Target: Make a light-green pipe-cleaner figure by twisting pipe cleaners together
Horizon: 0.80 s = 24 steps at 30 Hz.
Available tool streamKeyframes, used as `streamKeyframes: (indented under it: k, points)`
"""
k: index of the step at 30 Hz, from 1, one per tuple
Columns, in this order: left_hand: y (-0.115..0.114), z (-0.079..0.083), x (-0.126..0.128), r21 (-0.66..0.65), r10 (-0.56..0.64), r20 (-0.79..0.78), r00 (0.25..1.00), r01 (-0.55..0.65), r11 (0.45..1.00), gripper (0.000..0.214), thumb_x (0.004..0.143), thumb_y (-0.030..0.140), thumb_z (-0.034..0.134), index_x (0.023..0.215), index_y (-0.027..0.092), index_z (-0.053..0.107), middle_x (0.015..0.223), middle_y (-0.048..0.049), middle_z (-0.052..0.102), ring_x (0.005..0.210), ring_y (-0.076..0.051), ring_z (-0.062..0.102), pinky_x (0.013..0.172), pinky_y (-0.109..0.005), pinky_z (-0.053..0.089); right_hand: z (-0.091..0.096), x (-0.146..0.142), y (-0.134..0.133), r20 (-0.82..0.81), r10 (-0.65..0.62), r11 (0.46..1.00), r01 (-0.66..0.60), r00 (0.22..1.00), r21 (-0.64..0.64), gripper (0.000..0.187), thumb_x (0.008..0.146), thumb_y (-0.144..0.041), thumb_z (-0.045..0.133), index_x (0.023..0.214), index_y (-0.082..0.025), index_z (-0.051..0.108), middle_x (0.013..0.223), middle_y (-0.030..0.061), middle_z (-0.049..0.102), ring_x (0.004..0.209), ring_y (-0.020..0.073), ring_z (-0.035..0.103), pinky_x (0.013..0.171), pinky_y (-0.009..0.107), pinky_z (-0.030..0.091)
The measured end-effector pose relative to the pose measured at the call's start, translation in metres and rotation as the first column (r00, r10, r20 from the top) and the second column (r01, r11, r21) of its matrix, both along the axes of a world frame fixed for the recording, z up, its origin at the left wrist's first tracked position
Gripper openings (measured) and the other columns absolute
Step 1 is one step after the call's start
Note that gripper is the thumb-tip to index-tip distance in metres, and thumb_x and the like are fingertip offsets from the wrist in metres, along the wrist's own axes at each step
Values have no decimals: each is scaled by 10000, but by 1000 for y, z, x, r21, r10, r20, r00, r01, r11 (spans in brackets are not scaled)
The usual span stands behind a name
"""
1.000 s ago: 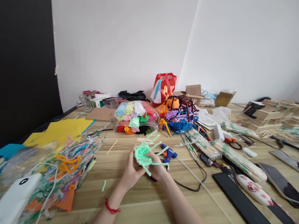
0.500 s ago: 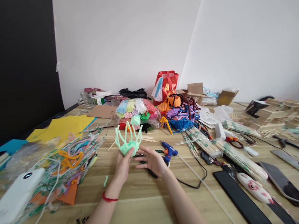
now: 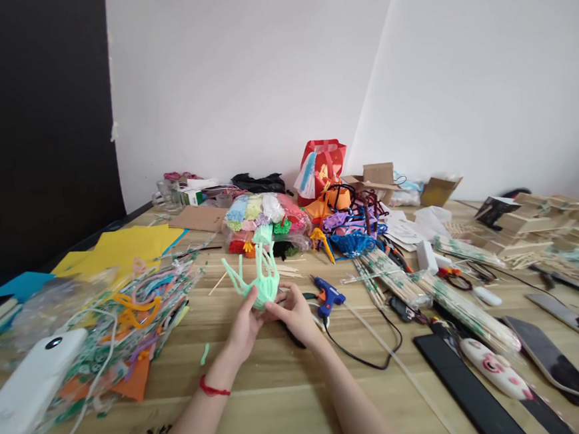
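Wooden surface (image 3: 264, 409), cluttered, pale wall (image 3: 258, 79) beyond; head view. Item: green pronged piece (image 3: 265, 290), prongs toward eleven and twelve o'clock; lies at one o'clock of the left grip (image 3: 245, 326), near eleven of the right grip (image 3: 298, 315). Change: right grip, spread and apart half a second ago, now meets the piece; judged a steadier, two-handed hold. Both grips: pinching its base, thumbs nearside. Blue glue gun (image 3: 330, 295): two o'clock of right grip.

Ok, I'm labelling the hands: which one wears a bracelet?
The left hand, with a red bracelet around its wrist; the right hand has none.
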<state>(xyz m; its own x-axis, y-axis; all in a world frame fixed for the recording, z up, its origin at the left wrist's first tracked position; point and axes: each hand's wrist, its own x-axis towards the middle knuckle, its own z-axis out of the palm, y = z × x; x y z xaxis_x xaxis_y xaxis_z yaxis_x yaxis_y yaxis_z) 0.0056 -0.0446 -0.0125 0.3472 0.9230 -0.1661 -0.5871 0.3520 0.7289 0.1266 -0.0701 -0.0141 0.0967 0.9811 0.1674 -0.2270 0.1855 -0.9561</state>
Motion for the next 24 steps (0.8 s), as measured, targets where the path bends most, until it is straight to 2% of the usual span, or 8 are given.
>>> streamKeyframes:
  k: [4,8,12,16,21,24]
  points:
    - [0,6,-2,-76,-5,95,995,12,997,380,783,436,568,1076,193,576,983,-76,682,808,-196,651,719,-321,521,0,1,1,29,-71,996,70,997,49,362,648,-268,728,941,-199,527,705,-25,602,594,124,586,580,257,493]
    - [0,7,-3,-110,-21,122,992,34,993,415,786,459,552,1087,174,556,969,-92,677,838,-199,648,772,-338,512,3,1,0,53,-82,996,80,995,44,193,681,-306,692,767,-176,579,678,-7,612,560,124,573,568,265,474]
    - [1,6,-3,-136,0,113,994,15,991,388,786,443,557,1057,165,564,913,-88,684,806,-194,654,767,-332,515,5,1,0,53,-99,995,98,994,32,181,688,-332,681,720,-174,599,648,4,633,551,132,568,560,265,466]
    - [-1,8,-2,-136,-4,90,996,16,991,375,788,442,553,1052,176,568,920,-83,684,792,-201,660,742,-341,526,5,0,1,-7,-130,991,130,992,36,195,687,-340,680,770,-184,597,668,7,644,570,144,588,533,260,473]
    - [-3,7,1,-135,-20,46,999,26,991,325,770,390,594,1030,197,580,854,-52,694,704,-182,664,677,-323,535,4,1,1,-15,-100,994,101,995,37,201,690,-351,676,770,-192,583,565,-29,601,469,126,551,464,250,460]
    - [-2,4,1,-99,-42,20,999,43,994,286,767,351,603,997,181,601,870,-61,700,723,-188,665,709,-340,536,3,2,2,11,-88,996,88,996,20,204,691,-361,673,713,-183,576,528,-35,584,440,114,538,459,241,449]
